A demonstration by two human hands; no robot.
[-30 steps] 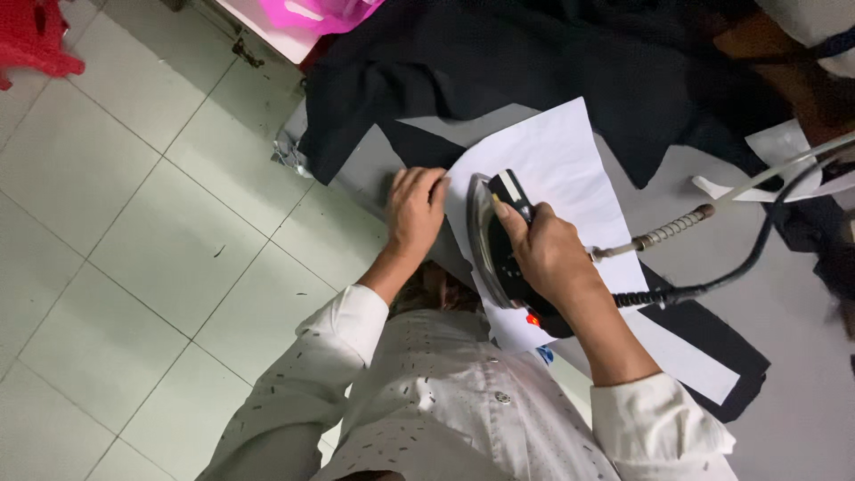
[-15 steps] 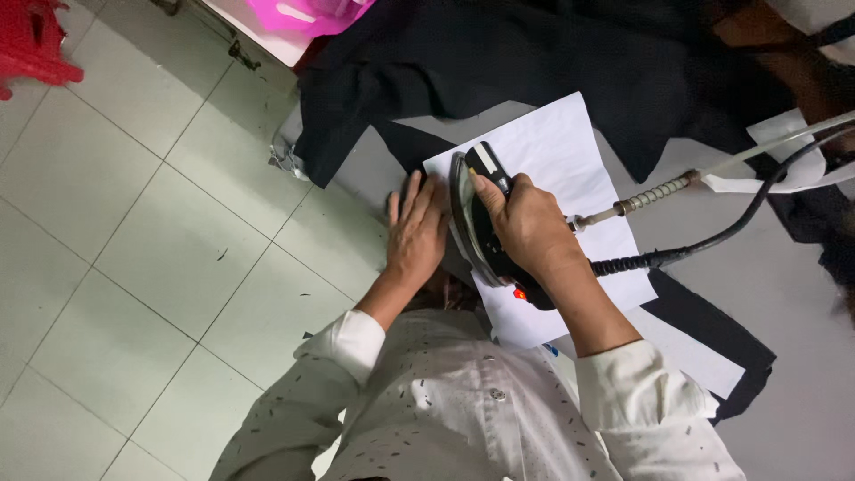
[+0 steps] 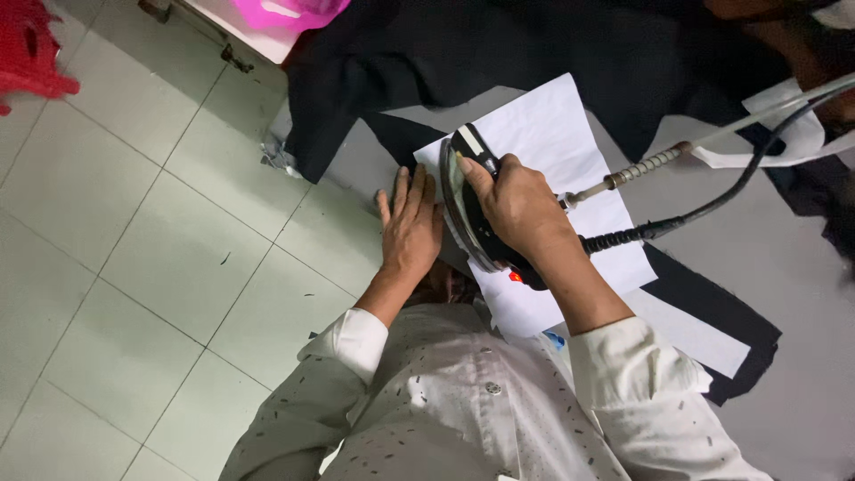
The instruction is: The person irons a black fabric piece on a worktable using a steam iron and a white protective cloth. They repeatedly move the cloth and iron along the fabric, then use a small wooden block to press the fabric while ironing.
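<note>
Left to right: tiled floor [image 3: 134,267] at left, then the left hand [image 3: 411,227] lies flat, fingers spread and open, palm down at the near edge of the grey bench [image 3: 356,165], holding nothing, just pinning the work beside the iron. The right hand [image 3: 517,207] is closed round the handle of the dark steam iron [image 3: 468,209], which sits sole-down on the white sheet [image 3: 552,134] laid over black fabric [image 3: 712,312]. Judgement on doing it well: keep the flat hand clear of the sole edge (it's just beside it), press evenly, and let the hose [image 3: 712,207] and the ribbed steam tube [image 3: 641,167] trail right so they don't drag the sheet askew. Black cloth [image 3: 463,53] is piled at the far side. Hard to tell: the iron's sole and tip contact are hidden under hand and body of the iron; what lies under the sheet is mostly covered; the person's torso blocks the near bench edge; hose ends run off frame right; pink thing [image 3: 285,11] and red thing [image 3: 31,44] are cut off at top.
</note>
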